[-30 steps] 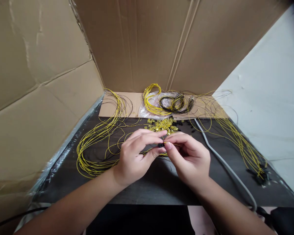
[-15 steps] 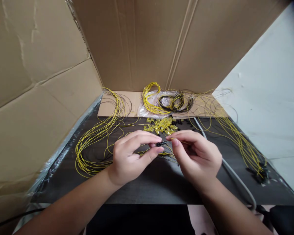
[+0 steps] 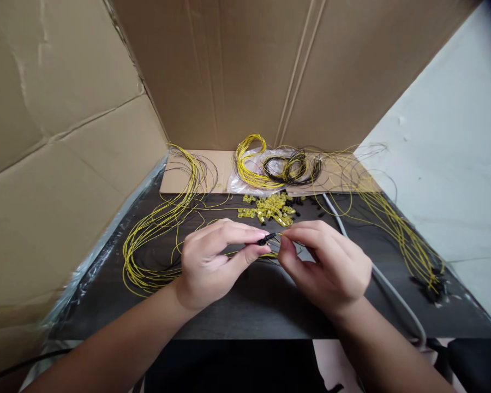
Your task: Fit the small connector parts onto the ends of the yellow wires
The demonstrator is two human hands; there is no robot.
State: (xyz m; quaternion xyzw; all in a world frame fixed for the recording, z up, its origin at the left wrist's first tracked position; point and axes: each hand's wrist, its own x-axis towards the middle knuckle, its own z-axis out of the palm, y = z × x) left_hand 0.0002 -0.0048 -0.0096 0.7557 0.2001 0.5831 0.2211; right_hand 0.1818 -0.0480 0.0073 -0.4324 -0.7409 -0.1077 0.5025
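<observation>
Between thumb and fingertips, my left hand (image 3: 216,262) pinches a small black connector (image 3: 267,239) whose narrow end points right. My right hand (image 3: 327,262) pinches a thin yellow wire (image 3: 281,234), its tip at the connector's narrow end. Whether the wire sits inside the connector or only touches it, I cannot tell. Both hands are held above the front half of the dark table (image 3: 245,316). Just beyond them lies a heap of small yellow clear plastic pieces (image 3: 272,207), with small black parts (image 3: 300,201) beside it.
Looped yellow and black wires (image 3: 147,262) spread over the table's left side. More coils (image 3: 249,169) lie on a plastic bag at the back. At right, a wire bundle (image 3: 409,245) ends in black connectors (image 3: 433,286). A grey cable (image 3: 396,297) crosses the table; cardboard walls (image 3: 245,71) stand behind.
The gap between my hands has closed: the yellow wire's end, apart from the black connector before, now meets its narrow end. The connector's narrow end tilts slightly upward.
</observation>
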